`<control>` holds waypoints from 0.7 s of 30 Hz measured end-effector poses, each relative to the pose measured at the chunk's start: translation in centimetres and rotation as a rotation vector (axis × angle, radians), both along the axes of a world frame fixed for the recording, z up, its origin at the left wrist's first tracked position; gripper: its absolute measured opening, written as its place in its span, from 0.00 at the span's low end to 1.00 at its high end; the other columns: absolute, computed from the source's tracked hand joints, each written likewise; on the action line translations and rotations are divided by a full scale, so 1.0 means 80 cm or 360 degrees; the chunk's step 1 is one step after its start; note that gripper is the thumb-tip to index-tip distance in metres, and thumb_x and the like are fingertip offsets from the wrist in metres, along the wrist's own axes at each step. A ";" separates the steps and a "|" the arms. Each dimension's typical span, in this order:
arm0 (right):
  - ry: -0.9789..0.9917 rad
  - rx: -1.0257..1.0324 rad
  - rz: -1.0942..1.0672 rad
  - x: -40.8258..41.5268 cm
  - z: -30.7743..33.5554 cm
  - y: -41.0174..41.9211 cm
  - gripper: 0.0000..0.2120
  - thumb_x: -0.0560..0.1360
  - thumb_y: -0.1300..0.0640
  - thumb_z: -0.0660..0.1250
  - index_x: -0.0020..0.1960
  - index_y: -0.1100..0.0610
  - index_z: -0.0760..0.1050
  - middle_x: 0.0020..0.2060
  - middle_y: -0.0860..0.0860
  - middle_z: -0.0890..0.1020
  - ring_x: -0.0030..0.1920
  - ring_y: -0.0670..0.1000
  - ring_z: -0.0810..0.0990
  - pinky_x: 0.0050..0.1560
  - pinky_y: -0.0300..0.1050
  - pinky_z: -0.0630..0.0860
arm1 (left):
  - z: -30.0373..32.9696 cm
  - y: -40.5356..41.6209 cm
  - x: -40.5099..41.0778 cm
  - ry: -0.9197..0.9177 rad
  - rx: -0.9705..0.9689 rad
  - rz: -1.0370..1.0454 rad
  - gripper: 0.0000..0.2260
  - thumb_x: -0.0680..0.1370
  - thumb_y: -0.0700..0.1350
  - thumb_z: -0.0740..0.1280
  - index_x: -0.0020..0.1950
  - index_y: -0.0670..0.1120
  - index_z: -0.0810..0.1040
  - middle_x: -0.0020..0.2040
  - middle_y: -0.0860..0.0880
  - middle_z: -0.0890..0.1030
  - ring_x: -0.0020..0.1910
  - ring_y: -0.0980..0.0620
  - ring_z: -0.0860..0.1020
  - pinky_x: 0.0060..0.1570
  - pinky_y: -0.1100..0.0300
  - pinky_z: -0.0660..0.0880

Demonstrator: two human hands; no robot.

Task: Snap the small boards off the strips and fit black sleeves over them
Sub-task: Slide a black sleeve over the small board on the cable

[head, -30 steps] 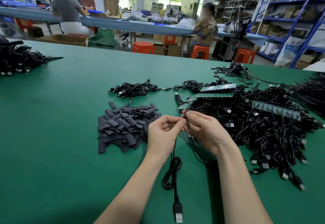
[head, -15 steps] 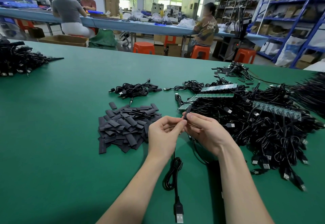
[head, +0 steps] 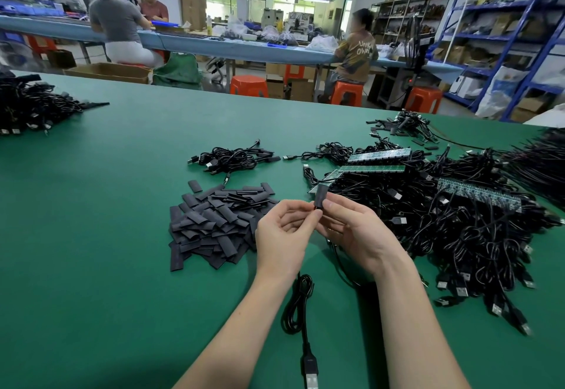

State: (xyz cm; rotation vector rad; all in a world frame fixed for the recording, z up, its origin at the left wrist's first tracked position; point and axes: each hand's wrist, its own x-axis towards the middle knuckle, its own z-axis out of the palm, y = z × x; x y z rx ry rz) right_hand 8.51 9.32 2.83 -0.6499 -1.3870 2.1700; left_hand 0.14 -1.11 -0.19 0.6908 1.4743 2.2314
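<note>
left hand point(head: 282, 233): bare, no glove | right hand point(head: 354, 229): bare | forearms: uncovered, no sleeves in view

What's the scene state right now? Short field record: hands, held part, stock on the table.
left hand: pinches the black sleeve from the left
right hand: pinches the same sleeve from the right
black sleeve: held above the table between both hands; board inside not visible
cable: hangs below the hands, coiled on the green table, USB plug near the bottom edge
sleeve pile: loose, left of the hands
board strips: lying on the cable heap to the right
</note>
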 end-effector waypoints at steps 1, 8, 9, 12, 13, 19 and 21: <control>-0.0004 0.0007 -0.0017 0.000 0.000 0.000 0.16 0.71 0.59 0.73 0.59 0.60 0.81 0.48 0.56 0.87 0.46 0.51 0.86 0.46 0.42 0.83 | 0.001 0.000 0.000 -0.0006 0.0013 -0.0018 0.07 0.73 0.33 0.76 0.46 0.42 0.82 0.39 0.47 0.86 0.38 0.53 0.85 0.42 0.66 0.79; 0.0035 0.0059 -0.0094 0.001 0.003 0.003 0.09 0.77 0.57 0.71 0.54 0.60 0.82 0.47 0.55 0.87 0.43 0.50 0.85 0.44 0.41 0.82 | -0.001 0.002 0.002 0.0097 -0.0013 0.0037 0.07 0.73 0.34 0.77 0.47 0.44 0.84 0.41 0.48 0.87 0.41 0.55 0.85 0.45 0.68 0.78; 0.0042 0.0072 -0.0093 0.001 0.005 0.002 0.11 0.74 0.56 0.72 0.54 0.59 0.83 0.46 0.55 0.87 0.42 0.50 0.85 0.44 0.41 0.82 | -0.002 0.002 0.002 0.0104 -0.0013 0.0041 0.07 0.73 0.34 0.77 0.47 0.44 0.84 0.41 0.48 0.87 0.41 0.55 0.85 0.45 0.68 0.77; 0.0053 0.0094 -0.0142 0.001 0.007 0.001 0.15 0.67 0.56 0.76 0.52 0.60 0.82 0.44 0.55 0.87 0.40 0.49 0.85 0.42 0.40 0.82 | -0.002 0.002 0.002 0.0113 -0.0009 0.0044 0.08 0.73 0.34 0.77 0.47 0.45 0.84 0.40 0.49 0.87 0.41 0.55 0.85 0.45 0.69 0.78; 0.0058 0.0093 -0.0159 0.000 0.006 0.001 0.14 0.67 0.57 0.76 0.51 0.60 0.82 0.42 0.55 0.86 0.38 0.49 0.84 0.41 0.39 0.82 | -0.003 0.002 0.002 0.0111 -0.0005 0.0045 0.08 0.73 0.34 0.77 0.47 0.45 0.84 0.40 0.49 0.87 0.41 0.55 0.85 0.45 0.68 0.78; 0.0153 0.0173 -0.0179 0.003 0.005 0.001 0.08 0.74 0.63 0.72 0.53 0.56 0.85 0.45 0.56 0.85 0.41 0.49 0.84 0.43 0.38 0.81 | -0.003 0.003 -0.002 0.0052 -0.0023 -0.0045 0.07 0.74 0.35 0.76 0.49 0.44 0.86 0.43 0.48 0.88 0.43 0.54 0.85 0.47 0.67 0.78; 0.0276 0.0275 -0.0197 0.002 0.008 0.001 0.14 0.71 0.60 0.73 0.56 0.55 0.84 0.47 0.55 0.85 0.46 0.50 0.84 0.47 0.40 0.81 | -0.002 0.003 -0.004 -0.0042 -0.0005 -0.0136 0.06 0.75 0.35 0.75 0.50 0.44 0.86 0.43 0.47 0.88 0.40 0.56 0.83 0.44 0.67 0.78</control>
